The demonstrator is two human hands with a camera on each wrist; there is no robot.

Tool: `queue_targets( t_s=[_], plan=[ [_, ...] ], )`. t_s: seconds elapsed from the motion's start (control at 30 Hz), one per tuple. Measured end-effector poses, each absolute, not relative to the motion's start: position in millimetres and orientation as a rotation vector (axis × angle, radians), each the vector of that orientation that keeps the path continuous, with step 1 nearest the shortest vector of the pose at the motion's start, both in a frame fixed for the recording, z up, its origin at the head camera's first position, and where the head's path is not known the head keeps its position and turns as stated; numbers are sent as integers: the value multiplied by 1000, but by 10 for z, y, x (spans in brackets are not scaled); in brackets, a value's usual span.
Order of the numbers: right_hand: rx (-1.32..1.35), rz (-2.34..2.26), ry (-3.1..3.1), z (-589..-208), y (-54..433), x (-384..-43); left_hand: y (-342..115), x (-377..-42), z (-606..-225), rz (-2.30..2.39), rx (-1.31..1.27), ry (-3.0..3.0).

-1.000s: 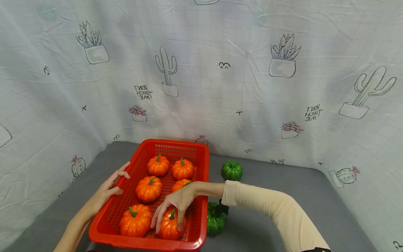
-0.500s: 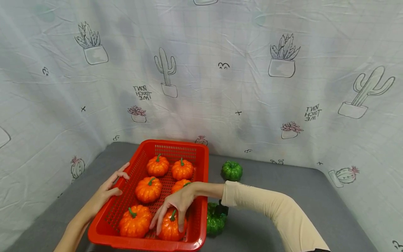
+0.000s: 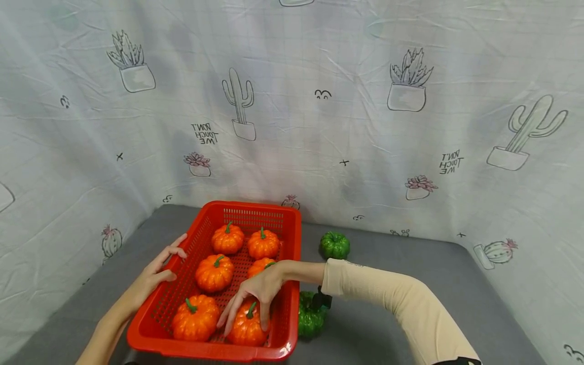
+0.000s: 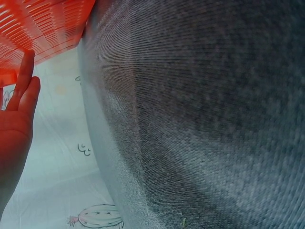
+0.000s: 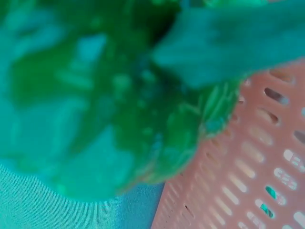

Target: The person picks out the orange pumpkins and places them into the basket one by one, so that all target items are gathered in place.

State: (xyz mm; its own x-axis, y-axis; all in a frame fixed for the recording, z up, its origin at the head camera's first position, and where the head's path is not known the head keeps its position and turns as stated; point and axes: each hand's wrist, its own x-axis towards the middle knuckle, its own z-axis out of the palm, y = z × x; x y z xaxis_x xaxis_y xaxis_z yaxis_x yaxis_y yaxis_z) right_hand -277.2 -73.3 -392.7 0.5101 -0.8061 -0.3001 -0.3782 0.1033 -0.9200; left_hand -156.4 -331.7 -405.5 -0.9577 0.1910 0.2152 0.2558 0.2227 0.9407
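Note:
A red perforated plastic basket [image 3: 205,349] stands on the grey cloth surface, with several small orange pumpkins inside. My left hand [image 3: 157,274] holds its left rim, thumb and a finger lying over the edge. In the left wrist view, other fingers of that hand [image 4: 19,119] reach up along the outer wall [image 4: 52,28]. Inside the basket, at the front right corner, my right hand [image 3: 257,294] grips an orange pumpkin [image 3: 244,332] with a green stem, fingers on its left and thumb on its right. The right forearm crosses the basket's right rim and partly hides another orange pumpkin [image 3: 259,265].
Right of the basket, a shiny green pumpkin [image 3: 310,324] sits close to its wall, below the right wrist; blurred, it fills much of the right wrist view. A second green pumpkin [image 3: 335,245] lies farther back. A white printed curtain [image 3: 292,126] hangs behind.

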Motion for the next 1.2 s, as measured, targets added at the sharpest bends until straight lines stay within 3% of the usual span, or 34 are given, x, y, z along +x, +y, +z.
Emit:
queue_targets(
  t_s=[1.2],
  plan=[
    [-1529, -446, 1013, -3865, -674, -2817, -3320, -1575, -4079, -1762, -473, -2424]
  ],
)
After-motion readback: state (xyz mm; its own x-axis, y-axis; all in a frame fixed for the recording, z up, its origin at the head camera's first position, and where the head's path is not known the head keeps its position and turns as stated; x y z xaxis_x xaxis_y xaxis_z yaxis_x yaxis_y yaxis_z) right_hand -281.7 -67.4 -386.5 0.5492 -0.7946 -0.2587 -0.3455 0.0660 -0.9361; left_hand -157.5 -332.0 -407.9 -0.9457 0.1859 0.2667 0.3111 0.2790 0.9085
